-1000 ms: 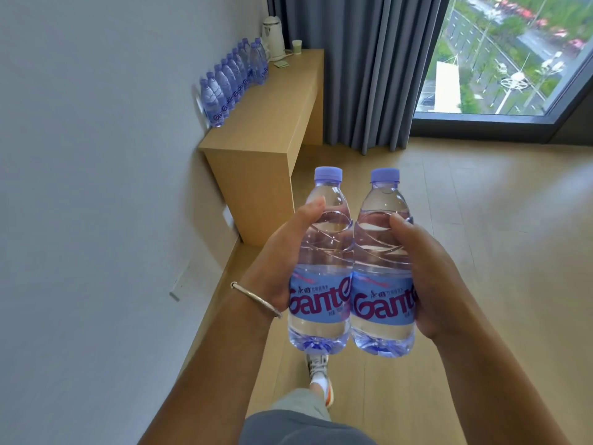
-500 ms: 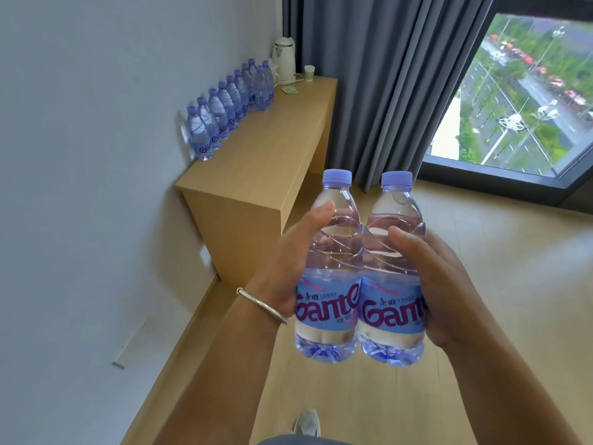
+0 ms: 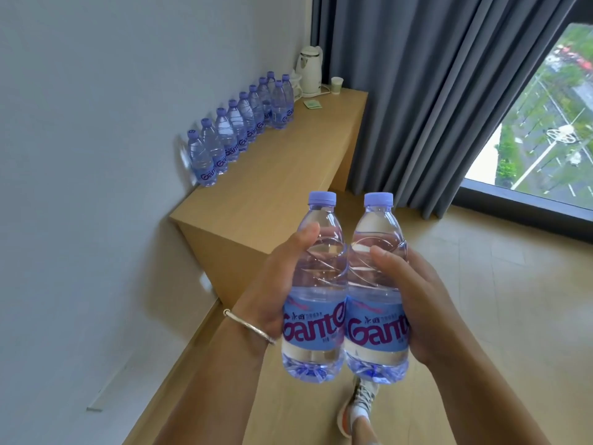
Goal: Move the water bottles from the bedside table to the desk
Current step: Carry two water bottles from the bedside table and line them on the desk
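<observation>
Two clear water bottles with lilac caps and blue labels are carried upright, side by side and touching, in front of me. My left hand (image 3: 272,284) grips the left bottle (image 3: 316,284), thumb across its shoulder. My right hand (image 3: 417,300) grips the right bottle (image 3: 375,290) the same way. Ahead and to the left stands the light wooden desk (image 3: 288,175) against the wall. A row of several matching bottles (image 3: 237,130) lines the desk's wall side.
A white kettle (image 3: 309,70), a small cup (image 3: 337,84) and a green packet (image 3: 313,104) sit at the desk's far end. Grey curtains (image 3: 433,91) hang behind it, beside a large window (image 3: 545,123). The wooden floor (image 3: 481,268) lies to the right; my shoe (image 3: 362,403) shows below.
The desk has come nearer and now fills more of the view. Both hands keep the same grip on the two bottles, held together in front of me.
</observation>
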